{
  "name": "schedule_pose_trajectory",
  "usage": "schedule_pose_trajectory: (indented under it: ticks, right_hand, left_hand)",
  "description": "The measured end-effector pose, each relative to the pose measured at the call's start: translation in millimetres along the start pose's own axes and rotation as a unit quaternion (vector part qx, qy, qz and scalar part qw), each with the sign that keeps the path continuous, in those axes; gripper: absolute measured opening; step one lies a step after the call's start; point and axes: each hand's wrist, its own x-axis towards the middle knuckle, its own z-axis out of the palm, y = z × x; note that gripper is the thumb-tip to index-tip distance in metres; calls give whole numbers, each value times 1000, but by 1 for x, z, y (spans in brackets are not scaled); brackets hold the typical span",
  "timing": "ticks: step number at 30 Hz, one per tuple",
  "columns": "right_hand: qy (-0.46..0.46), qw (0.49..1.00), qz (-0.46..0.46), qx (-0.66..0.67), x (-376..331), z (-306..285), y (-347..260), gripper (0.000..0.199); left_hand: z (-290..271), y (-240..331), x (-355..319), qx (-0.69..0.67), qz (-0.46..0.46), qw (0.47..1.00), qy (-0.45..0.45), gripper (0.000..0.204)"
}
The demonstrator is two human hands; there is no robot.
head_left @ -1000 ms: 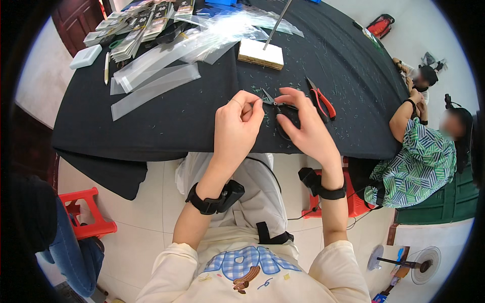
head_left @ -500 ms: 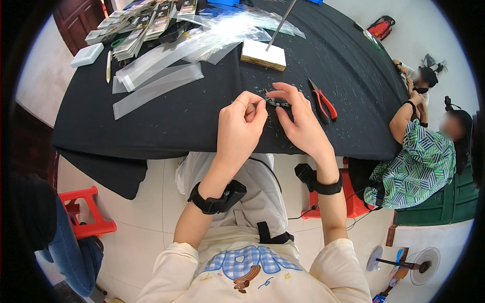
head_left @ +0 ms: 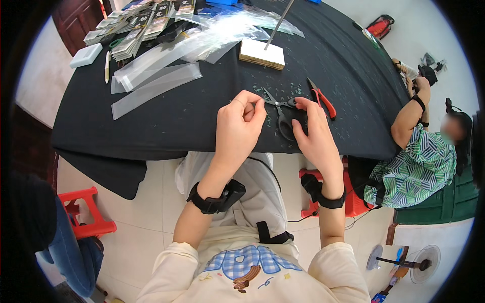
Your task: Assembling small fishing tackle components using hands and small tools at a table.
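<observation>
Over the black tablecloth my left hand (head_left: pixel 239 121) is closed in a pinch; what its fingertips hold, if anything, is too small to make out. Just right of it lies a pair of black-handled scissors (head_left: pixel 278 104) with the blades spread. My right hand (head_left: pixel 317 132) is beside the scissors' handles, thumb and fingers apart. Its index fingertip overlaps the far handle loop; whether it touches I cannot tell. Beyond that hand rest red-and-black pliers (head_left: pixel 323 99). Small green clippings (head_left: pixel 288 92) are scattered around the scissors.
A wooden block (head_left: pixel 261 54) with an upright metal rod stands farther back. Clear plastic sleeves (head_left: pixel 156 91), a pen (head_left: pixel 107 67), a white box (head_left: pixel 86 55) and stacked packets (head_left: pixel 134 43) occupy the left side. A person in a green patterned top (head_left: pixel 424 156) sits at the right.
My right hand has moved right and slightly toward me, uncovering the scissors. My left hand keeps its pinch in nearly the same place. The person at the right has raised an arm.
</observation>
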Motion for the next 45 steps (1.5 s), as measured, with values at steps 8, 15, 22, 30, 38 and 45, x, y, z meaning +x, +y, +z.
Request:
schedule_pose_trajectory:
  ticks: [8, 15, 22, 30, 38, 45]
  right_hand:
    - [-30, 999, -16, -6, -1, -6, 9, 58]
    - [-20, 999, -35, -31, -3, -5, 6, 64]
    - [-9, 996, -33, -84, -4, -6, 3, 57]
    - [20, 996, -8, -82, -5, -8, 1, 52]
    - [70, 997, 20, -32, -6, -21, 9, 51]
    - [122, 989, 55, 58, -3, -24, 14, 55]
  left_hand:
    - [1, 2, 0, -2, -2, 1000, -2, 9]
    - [0, 3, 1, 16, 4, 1000, 7, 9]
    - [0, 4, -1, 7, 7, 1000, 8, 9]
    - [1, 4, -2, -7, 6, 1000, 1, 8]
    - [0, 4, -2, -2, 13, 1000, 0, 8]
    - [0, 3, -1, -9, -2, 1000, -4, 8]
